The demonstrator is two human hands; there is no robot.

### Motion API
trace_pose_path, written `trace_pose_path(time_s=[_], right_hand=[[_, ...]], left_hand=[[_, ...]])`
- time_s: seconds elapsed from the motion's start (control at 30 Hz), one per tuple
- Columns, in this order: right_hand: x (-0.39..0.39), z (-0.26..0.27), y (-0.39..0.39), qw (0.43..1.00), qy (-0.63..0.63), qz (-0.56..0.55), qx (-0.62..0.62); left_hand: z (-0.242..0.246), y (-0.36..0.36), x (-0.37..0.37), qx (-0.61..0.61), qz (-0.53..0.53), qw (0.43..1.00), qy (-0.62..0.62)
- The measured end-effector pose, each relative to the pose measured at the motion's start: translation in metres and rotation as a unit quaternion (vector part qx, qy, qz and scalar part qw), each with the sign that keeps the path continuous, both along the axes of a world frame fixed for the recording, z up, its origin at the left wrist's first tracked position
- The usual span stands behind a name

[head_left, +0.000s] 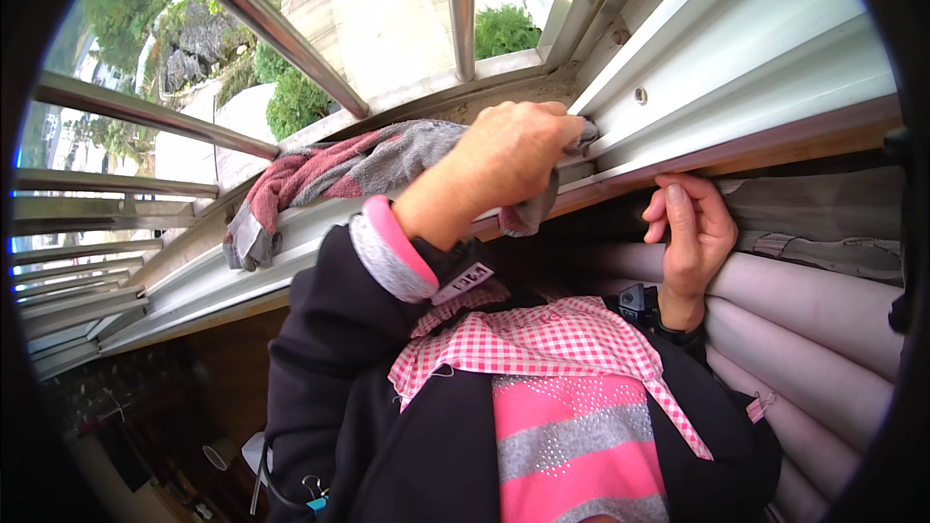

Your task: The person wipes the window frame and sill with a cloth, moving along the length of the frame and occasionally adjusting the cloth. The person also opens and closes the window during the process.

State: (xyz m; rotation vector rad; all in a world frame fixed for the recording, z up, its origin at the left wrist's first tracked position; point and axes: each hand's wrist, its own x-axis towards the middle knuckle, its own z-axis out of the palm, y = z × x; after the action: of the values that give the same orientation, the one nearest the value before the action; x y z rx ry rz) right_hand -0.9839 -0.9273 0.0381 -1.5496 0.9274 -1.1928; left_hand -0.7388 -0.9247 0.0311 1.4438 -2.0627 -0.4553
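My left hand (512, 149) grips a grey and dusky-red towel (363, 156). A bunched end of it pokes out past my fingers at the corner of the white window frame (697, 80). The rest of the towel trails leftward along the windowsill, and a fold hangs below my hand over the inner edge. My right hand (694, 229) holds nothing, its fingers loosely curled and somewhat apart. Its index fingertip is close to the wooden trim (799, 149) under the frame; whether they touch I cannot tell.
Metal bars (258, 25) cross the window opening, with a paved yard and shrubs outside. On the right is a padded, ribbed pale surface (806, 305), with dark fabric (814, 203) behind it. A white cup (219, 454) lies low on the left.
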Motion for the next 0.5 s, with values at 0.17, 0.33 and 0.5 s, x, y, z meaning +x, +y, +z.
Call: trace_pose_path(time_s=[0.17,0.33,0.5], right_hand=[[0.001,-0.001,0.003,1.000,0.003,0.015,-0.012],[0.003,0.001,0.006,0.998,0.004,0.049,-0.024],[0.025,0.009,0.016,0.997,0.012,0.071,-0.035]], left_hand=[[0.029,0.063,0.058,0.114,0.032,0.990,-0.075],[0.047,0.138,0.089,0.099,0.148,0.980,-0.091],[0.055,0.213,0.111,0.017,0.270,0.949,0.162]])
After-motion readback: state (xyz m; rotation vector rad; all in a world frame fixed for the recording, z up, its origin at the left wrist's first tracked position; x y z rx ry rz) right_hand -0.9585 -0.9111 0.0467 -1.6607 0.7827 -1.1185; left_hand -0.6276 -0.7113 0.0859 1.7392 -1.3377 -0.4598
